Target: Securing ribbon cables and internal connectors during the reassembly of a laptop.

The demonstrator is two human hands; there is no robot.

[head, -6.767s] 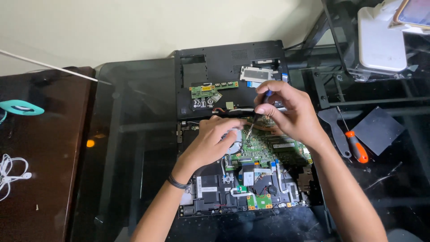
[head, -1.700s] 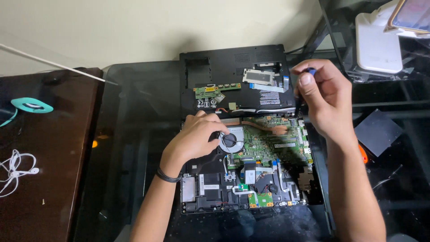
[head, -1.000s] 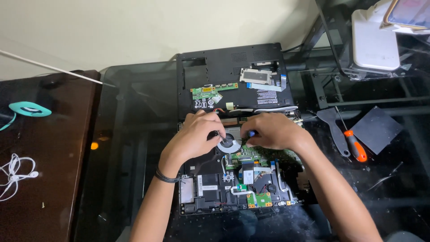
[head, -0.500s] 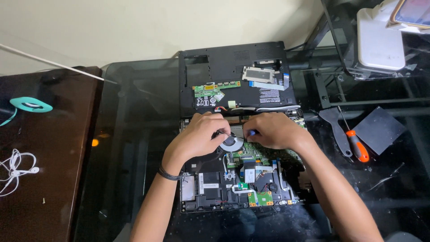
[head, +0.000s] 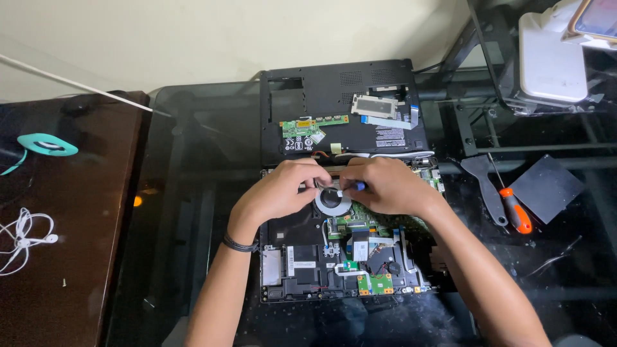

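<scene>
On the dark wooden side table at far left lie white earphones (head: pixel 26 241) and a teal tape roll (head: pixel 46 144). On the glass desk, the left hand (head: pixel 283 189) rests curled on the opened black laptop chassis (head: pixel 334 257), fingertips steadying the round silver cooling fan (head: pixel 332 200). The right hand (head: pixel 385 186), raised near the lid moments ago, is now down at the fan, pinching a small blue-handled screwdriver (head: pixel 357 186). Further right lies an orange-handled screwdriver (head: pixel 514 215).
</scene>
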